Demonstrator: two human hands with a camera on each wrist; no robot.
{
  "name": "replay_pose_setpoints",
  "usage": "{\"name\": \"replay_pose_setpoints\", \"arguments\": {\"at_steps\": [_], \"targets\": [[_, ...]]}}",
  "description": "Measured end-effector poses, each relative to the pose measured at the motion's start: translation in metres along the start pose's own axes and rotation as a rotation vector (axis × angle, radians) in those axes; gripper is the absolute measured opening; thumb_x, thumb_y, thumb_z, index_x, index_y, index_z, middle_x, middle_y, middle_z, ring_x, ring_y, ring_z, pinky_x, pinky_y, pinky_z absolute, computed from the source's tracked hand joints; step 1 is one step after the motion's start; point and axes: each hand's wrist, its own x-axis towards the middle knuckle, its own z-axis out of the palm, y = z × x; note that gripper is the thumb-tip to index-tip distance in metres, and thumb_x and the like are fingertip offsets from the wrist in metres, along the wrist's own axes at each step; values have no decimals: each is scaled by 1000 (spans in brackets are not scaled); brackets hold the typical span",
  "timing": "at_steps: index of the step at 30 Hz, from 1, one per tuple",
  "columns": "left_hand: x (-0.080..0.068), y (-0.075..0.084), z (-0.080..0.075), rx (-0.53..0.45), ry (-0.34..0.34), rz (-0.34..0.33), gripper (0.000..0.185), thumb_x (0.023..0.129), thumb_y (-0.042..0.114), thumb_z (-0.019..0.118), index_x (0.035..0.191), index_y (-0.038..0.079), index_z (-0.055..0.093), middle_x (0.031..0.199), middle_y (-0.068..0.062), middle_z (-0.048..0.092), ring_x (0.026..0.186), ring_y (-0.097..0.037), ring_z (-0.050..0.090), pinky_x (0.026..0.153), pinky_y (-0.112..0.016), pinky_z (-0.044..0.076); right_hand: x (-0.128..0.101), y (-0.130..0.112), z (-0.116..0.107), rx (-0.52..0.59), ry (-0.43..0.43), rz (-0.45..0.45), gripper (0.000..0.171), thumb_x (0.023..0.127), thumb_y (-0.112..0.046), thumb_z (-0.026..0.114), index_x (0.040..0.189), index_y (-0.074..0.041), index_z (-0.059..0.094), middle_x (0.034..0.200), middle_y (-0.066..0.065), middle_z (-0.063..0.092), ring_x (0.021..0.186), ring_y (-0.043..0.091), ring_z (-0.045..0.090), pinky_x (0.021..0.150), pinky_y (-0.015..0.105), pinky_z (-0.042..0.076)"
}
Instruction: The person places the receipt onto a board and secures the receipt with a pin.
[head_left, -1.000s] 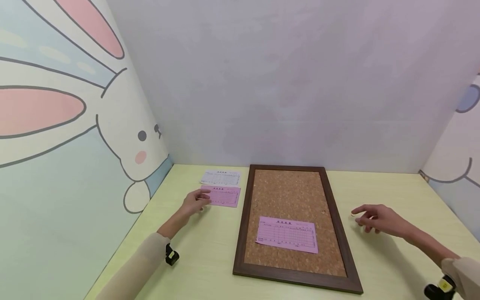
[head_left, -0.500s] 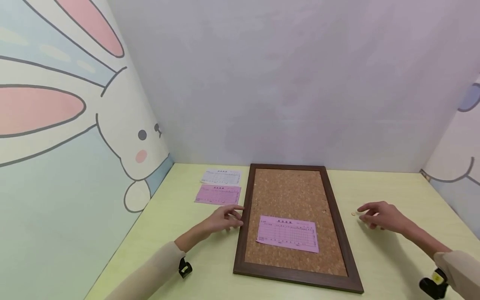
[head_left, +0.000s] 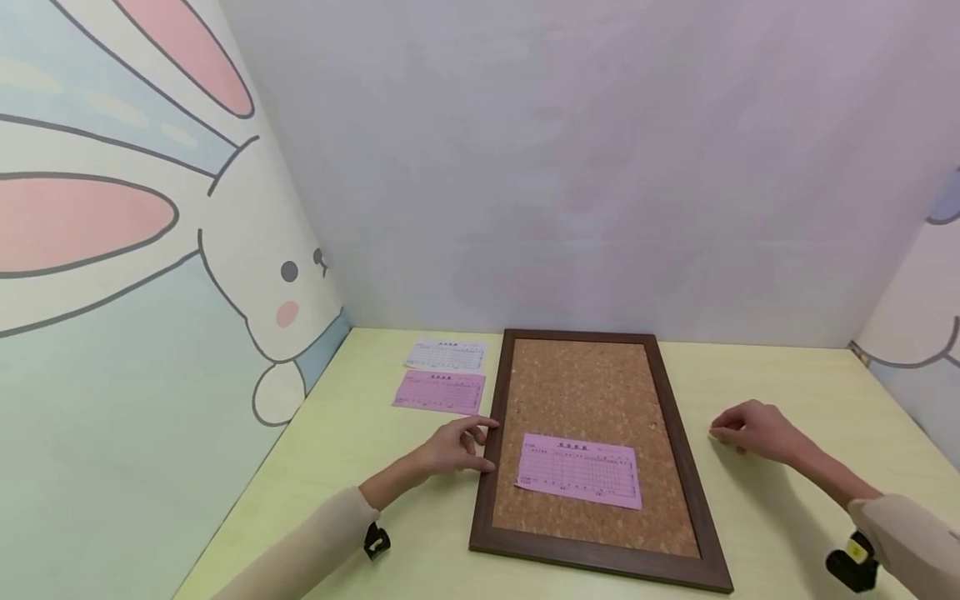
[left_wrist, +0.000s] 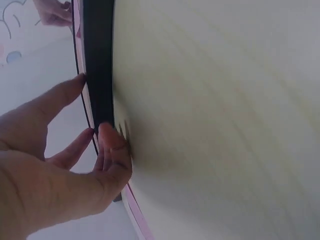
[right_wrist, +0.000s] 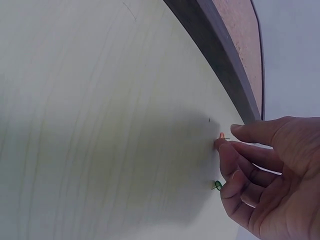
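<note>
The left hand rests on the table with loosely spread fingers, their tips against the left edge of the corkboard's frame, holding nothing. A pink slip lies on the cork inside the frame, and another pink slip and a white one lie on the table beyond the hand. Right of the board, the right hand curls its fingertips down onto a small orange pin on the table, a green pin just beside; whether it has hold of the orange one cannot be told.
</note>
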Motion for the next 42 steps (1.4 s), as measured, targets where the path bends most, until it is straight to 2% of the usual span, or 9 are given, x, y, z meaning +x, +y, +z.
{"name": "replay_pose_setpoints", "arguments": {"at_steps": [4, 6, 8, 12, 18, 29, 35, 38, 42], "targets": [[2, 11, 12, 187, 42, 148, 51, 84, 14, 84, 130, 1, 66, 100, -13, 60, 81, -16, 51, 68, -20, 40, 2, -4, 0, -20, 2, 7, 17, 94, -9, 68, 93, 5, 76, 74, -1, 70, 59, 3, 54, 55, 24, 44], [5, 16, 16, 230, 18, 206, 51, 85, 16, 83, 131, 1, 66, 101, -13, 60, 83, -18, 51, 70, -20, 41, 2, -6, 0, -35, 10, 2, 15, 94, -9, 68, 90, 4, 76, 71, -1, 69, 58, 4, 54, 54, 24, 43], [8, 20, 19, 252, -20, 228, 53, 86, 17, 83, 134, 2, 65, 103, -12, 60, 84, -18, 50, 71, -19, 40, 2, -8, -1, -50, 13, -4, 14, 93, -9, 69, 89, 2, 77, 69, -2, 68, 57, 4, 52, 54, 24, 41], [13, 22, 23, 285, -64, 212, 55, 84, 16, 85, 134, 4, 66, 103, -8, 59, 84, -15, 46, 71, -18, 37, 2, -8, 0, -72, 11, -8, 13, 92, -10, 71, 88, 0, 78, 66, -4, 65, 57, 3, 48, 54, 24, 39], [16, 22, 27, 285, -60, 219, 47, 80, 15, 88, 123, 4, 73, 110, -11, 63, 86, -16, 44, 71, -19, 34, 1, -5, 1, -103, 29, 6, 12, 90, -11, 73, 87, -2, 79, 65, -5, 65, 57, 2, 47, 55, 23, 39], [16, 22, 26, 296, -65, 201, 47, 80, 15, 88, 123, 5, 73, 110, -10, 63, 87, -17, 45, 72, -19, 34, -3, -6, 0, -100, 30, 30, 11, 88, -10, 74, 85, -1, 79, 65, -5, 66, 57, 4, 48, 55, 24, 40], [16, 23, 25, 288, -74, 199, 47, 80, 14, 88, 123, 5, 73, 106, -10, 62, 86, -17, 44, 71, -19, 33, -8, -5, -2, -134, 19, 14, 23, 90, -9, 72, 67, -9, 71, 58, -7, 56, 54, 4, 40, 55, 23, 33], [16, 24, 25, 290, -77, 202, 47, 80, 14, 88, 123, 5, 73, 107, -10, 62, 86, -16, 44, 71, -19, 33, -9, -4, -3, -85, -14, -37, 25, 91, -10, 72, 66, -10, 70, 59, -6, 57, 54, 0, 39, 54, 22, 34], [16, 24, 24, 301, -77, 203, 47, 80, 15, 88, 124, 5, 73, 109, -10, 64, 86, -15, 44, 71, -19, 34, -6, -6, -1, 65, -104, -88, 15, 93, -9, 71, 79, -4, 76, 66, -4, 66, 57, -3, 48, 55, 20, 42]]}}
